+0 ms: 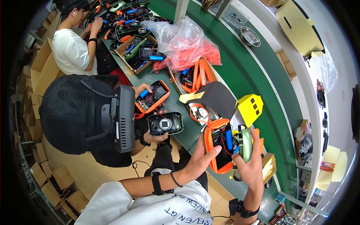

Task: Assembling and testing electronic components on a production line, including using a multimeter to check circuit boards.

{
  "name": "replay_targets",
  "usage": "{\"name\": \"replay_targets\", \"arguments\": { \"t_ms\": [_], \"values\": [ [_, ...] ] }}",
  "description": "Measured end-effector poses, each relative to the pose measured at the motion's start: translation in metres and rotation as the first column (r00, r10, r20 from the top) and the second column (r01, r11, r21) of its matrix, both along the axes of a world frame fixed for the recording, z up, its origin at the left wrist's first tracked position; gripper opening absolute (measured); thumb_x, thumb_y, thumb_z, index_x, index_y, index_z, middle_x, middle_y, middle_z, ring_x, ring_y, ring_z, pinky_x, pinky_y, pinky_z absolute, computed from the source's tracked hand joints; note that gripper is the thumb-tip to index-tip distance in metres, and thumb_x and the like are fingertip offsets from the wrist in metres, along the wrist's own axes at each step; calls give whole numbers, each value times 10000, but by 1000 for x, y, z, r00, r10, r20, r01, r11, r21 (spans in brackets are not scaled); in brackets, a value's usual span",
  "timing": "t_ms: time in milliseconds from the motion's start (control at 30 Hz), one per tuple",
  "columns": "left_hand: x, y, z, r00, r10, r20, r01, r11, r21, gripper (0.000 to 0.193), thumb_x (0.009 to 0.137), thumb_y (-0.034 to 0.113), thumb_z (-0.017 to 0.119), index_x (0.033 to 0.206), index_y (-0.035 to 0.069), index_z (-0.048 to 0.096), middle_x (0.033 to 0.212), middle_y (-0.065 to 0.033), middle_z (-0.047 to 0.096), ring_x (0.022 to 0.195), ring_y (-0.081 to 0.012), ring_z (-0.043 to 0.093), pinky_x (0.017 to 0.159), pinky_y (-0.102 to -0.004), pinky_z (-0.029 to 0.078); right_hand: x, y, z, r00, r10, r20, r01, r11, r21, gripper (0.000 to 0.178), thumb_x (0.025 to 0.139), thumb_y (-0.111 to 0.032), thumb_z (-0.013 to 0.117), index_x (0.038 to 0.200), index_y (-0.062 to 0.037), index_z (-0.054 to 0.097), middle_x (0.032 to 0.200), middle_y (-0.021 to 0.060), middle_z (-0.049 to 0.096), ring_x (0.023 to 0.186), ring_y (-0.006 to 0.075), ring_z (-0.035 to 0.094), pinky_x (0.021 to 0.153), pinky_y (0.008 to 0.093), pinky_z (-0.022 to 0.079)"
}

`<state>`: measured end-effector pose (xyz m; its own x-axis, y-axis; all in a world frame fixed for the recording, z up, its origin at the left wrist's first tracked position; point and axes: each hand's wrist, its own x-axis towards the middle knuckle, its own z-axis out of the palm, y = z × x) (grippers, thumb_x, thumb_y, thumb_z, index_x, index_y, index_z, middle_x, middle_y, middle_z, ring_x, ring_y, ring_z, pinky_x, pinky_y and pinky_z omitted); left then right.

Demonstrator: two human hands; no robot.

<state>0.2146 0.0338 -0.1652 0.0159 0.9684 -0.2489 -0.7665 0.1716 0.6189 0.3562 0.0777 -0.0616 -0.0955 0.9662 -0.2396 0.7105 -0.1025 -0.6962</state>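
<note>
My left hand (203, 154) is closed around an orange-rimmed electronics housing (213, 162), its open side showing a dark interior. A blue cylindrical battery (229, 139) and thin wires show inside. My right hand (249, 165) grips a pale green housing half (245, 144) right beside it, thumb toward the gap between the two. Whether the two parts touch is hard to tell. An orange strap loop (199, 114) lies just beyond them, over a small white part. Close by are a black foam-like sheet (216, 98) and a yellow piece with square holes (250, 109).
At left, a co-worker in a black cap (71, 114) holds an orange-rimmed housing (163, 98) and a dark housing (175, 123). Another person (71, 48) works farther back. Cardboard boxes of parts (137, 68) and a plastic bag of red pieces (187, 48) stand on the green bench (240, 71).
</note>
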Motion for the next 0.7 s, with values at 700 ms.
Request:
{"name": "replay_targets", "arguments": {
  "t_ms": [700],
  "values": [
    [1,2,2,998,33,-50,-34,999,-18,594,1023,198,555,1488,14,235,1374,-94,431,1254,-135,441,1086,-307,353,-25,-10,17,998,-56,-18,53,990,-132,914,816,-149,710,1519,31,154,1202,270,596,1058,351,651,904,416,516]
  ]
}}
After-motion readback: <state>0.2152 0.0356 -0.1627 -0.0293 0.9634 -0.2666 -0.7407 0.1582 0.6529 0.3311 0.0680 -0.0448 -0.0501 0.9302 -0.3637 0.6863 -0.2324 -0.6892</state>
